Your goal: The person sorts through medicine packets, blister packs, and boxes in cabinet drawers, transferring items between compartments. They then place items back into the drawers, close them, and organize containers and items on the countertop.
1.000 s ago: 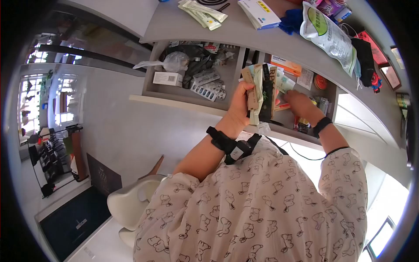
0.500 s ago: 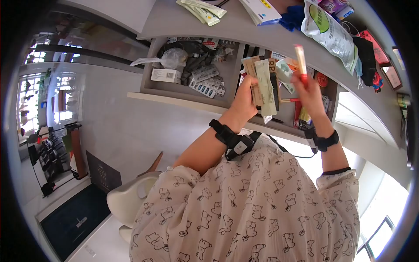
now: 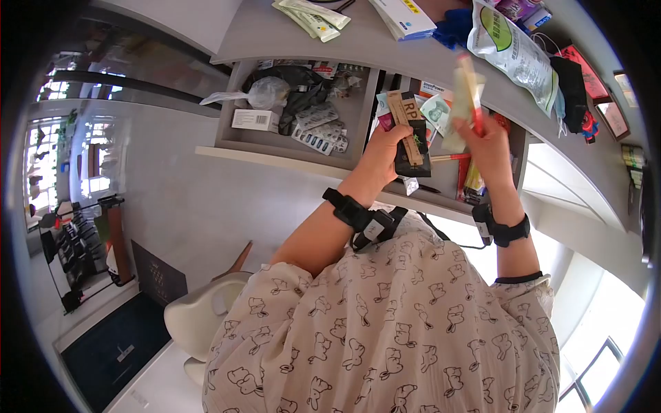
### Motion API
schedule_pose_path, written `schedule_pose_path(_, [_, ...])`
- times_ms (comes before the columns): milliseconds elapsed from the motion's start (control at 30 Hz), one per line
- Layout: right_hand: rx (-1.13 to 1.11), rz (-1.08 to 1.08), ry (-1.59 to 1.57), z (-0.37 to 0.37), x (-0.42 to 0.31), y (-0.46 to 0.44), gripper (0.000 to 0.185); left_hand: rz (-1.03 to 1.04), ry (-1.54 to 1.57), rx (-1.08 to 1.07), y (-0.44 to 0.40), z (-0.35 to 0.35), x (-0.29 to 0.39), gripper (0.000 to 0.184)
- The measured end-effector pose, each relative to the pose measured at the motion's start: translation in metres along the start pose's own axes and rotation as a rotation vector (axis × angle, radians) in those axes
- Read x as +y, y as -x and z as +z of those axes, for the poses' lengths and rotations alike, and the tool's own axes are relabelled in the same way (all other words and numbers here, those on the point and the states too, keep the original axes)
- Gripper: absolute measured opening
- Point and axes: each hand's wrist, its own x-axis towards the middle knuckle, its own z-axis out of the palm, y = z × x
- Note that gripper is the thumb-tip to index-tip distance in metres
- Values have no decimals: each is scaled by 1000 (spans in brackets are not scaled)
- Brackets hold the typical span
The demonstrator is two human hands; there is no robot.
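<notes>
My left hand is closed round a stack of flat packets, a brown one lying over a black one, at the front of the right drawer. To its right, my right hand is raised over the same drawer. It grips a red-and-white stick-like item together with a pale green packet, both blurred. Between the hands a green-and-white paper lies in the drawer, with a reddish stick below it.
The left drawer holds blister packs, a white box and a plastic bag. On the desk are sachets, white boxes and a large pouch. A white chair stands lower left.
My right hand has risen out of the drawer with the red-and-white item. The pale green packet has passed from my left hand's stack to my right hand, leaving the brown and black packets in my left.
</notes>
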Motion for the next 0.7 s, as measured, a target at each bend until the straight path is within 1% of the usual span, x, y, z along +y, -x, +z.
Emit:
schedule_pose_path(33, [0,0,0,0,-1,1,21,-25,4,-15,0,0,1,28])
schedule_pose_path(67, [79,-228,-152,-1,-5,3,17,-25,4,-14,1,0,3,28])
schedule_pose_path(100, [157,-455,-304,-1,-11,5,16,-108,-16,-67,5,6,9,28])
schedule_pose_path(133, [25,-623,-148,-4,-3,5,34,-192,-37,-121,8,9,12,29])
schedule_pose_path(167, [-84,-580,25,1,-1,11,46,-196,-39,-122,7,8,11,29])
schedule_pose_path(233, [-116,-867,389,10,-1,15,48,-254,233,-176,5,11,12,31])
schedule_pose_path(267, [-78,-906,502,12,8,14,50,-149,162,-151,7,13,11,31])
schedule_pose_path(300, [-81,-912,502,12,12,12,50,-142,164,-150,6,12,11,31])
schedule_pose_path(367, [-119,-918,538,14,16,14,57,-132,117,-224,7,6,13,31])
schedule_pose_path(433, [-143,-924,552,14,16,17,60,-102,59,-228,13,14,21,32])
schedule_pose_path(500, [-158,-931,578,9,14,20,63,-18,-66,-242,14,20,25,33])
schedule_pose_path(533, [-173,-782,316,4,13,23,64,-16,-63,-242,14,25,30,33])
schedule_pose_path(600, [-56,-737,34,1,26,16,60,-48,-138,-319,16,30,39,32])
schedule_pose_path(633, [-63,-741,31,-4,28,14,60,-42,-137,-313,16,29,38,32])
schedule_pose_path(700, [-57,-621,112,-14,30,6,48,102,-4,-185,8,30,33,34])
